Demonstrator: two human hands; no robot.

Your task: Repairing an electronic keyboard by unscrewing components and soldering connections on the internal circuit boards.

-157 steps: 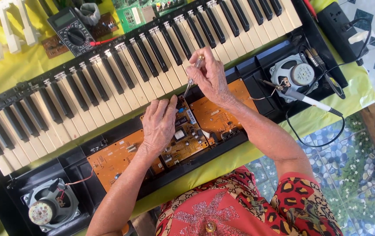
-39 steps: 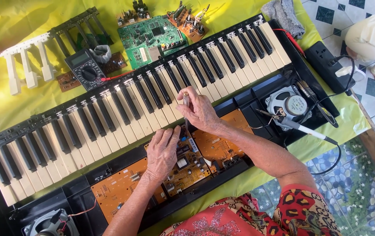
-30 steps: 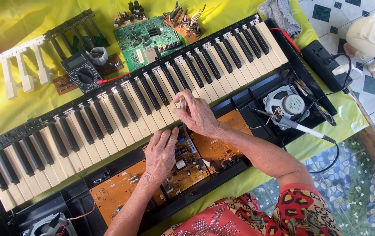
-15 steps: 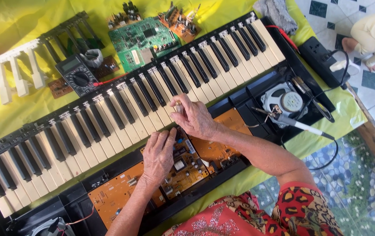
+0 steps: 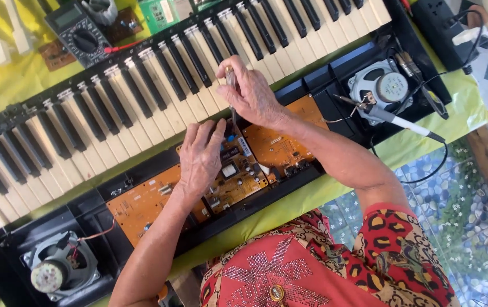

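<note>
While keys (image 5: pixel 142 96) are crowding the keyboard's far edge, my right hand (image 5: pixel 252 94) is pinching a screwdriver (image 5: pixel 231 85) above the orange circuit board (image 5: pixel 227 176), my left hand (image 5: pixel 201 156) is lying flat, fingers apart, on it.

Light: bright, even daylight across the whole view.
Shadows: soft and short under the hands (image 5: pixel 201 156) and beside the black keys (image 5: pixel 142 91).
Glare: mild sheen on the white keys and the speaker (image 5: pixel 389 85).
Focus: sharp in the centre, slightly softer towards the corners.
Distortion: slight wide-angle bend at the edges.
</note>
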